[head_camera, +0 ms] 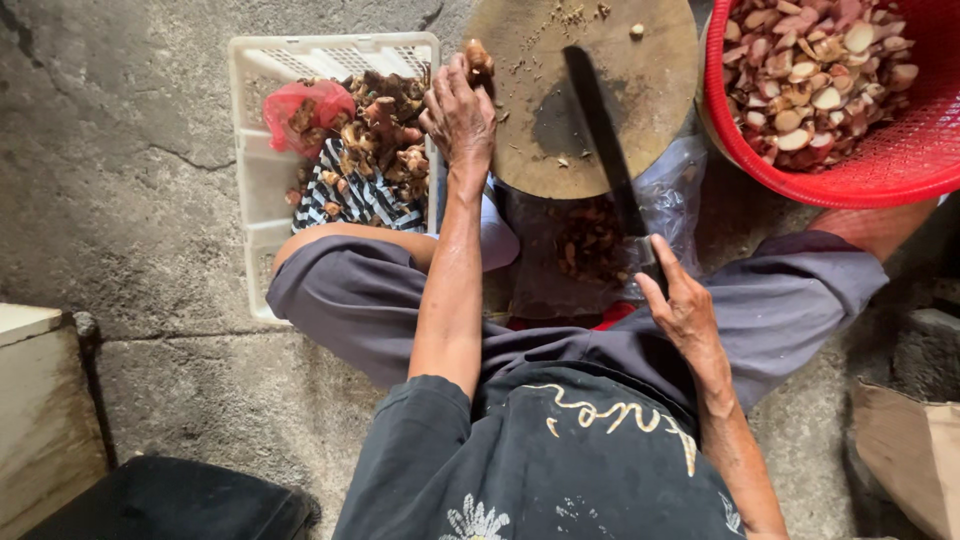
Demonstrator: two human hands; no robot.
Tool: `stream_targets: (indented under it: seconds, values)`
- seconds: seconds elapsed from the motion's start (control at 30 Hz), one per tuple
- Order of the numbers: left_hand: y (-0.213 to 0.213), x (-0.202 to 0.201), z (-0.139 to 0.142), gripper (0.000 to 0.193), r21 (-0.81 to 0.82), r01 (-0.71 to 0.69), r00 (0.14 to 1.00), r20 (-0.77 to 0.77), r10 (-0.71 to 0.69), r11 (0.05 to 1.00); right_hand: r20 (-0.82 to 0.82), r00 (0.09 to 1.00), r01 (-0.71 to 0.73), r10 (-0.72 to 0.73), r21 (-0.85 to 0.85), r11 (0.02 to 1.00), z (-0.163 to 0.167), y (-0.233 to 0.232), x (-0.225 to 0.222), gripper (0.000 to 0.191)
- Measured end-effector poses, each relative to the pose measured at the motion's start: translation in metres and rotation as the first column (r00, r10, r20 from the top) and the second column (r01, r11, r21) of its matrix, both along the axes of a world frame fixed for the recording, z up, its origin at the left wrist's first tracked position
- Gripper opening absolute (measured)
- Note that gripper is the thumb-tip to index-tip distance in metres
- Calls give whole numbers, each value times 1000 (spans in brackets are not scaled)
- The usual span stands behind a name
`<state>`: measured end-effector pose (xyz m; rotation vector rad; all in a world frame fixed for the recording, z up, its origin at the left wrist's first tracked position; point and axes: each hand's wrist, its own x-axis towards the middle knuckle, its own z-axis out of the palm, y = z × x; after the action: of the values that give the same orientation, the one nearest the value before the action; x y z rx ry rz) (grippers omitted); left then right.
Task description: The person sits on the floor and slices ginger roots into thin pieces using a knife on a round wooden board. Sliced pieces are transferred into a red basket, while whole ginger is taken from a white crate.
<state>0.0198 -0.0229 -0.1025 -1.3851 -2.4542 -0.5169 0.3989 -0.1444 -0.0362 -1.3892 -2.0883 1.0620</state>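
On the round wooden chopping block (585, 100), a brown root piece (477, 60) was held at the left edge by the left hand (460, 115), its fingers closed around it. A long dark knife (605, 140) was laid across the block, and its handle was gripped by the right hand (680, 300), closed near the lap. Only crumbs and one small bit were left on the block's surface. Much cutting was judged to be done: the red basket (900, 170) at the right was well filled with pale sliced pieces (810, 70). Much was also left, for a heap of whole roots (380, 140) was seen in the white crate (250, 190) at the left, beside a red mesh bag (300, 105). More dark roots were seen in a clear plastic bag (600, 240) below the block.
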Motion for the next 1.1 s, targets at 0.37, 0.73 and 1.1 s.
stream_targets:
  seconds: [0.37,0.73,1.1]
  values:
    - [-37,89,6,39,54,516,847,119,-519,855,8,999,-35,34,265,964,17,37,-15,63]
    - [-48,81,16,29,68,516,820,250,-515,854,244,965,-171,96,304,937,29,77,-58,65]
    - [-44,84,22,33,147,450,836,276,-473,881,202,962,-227,184,220,949,12,94,-55,63]
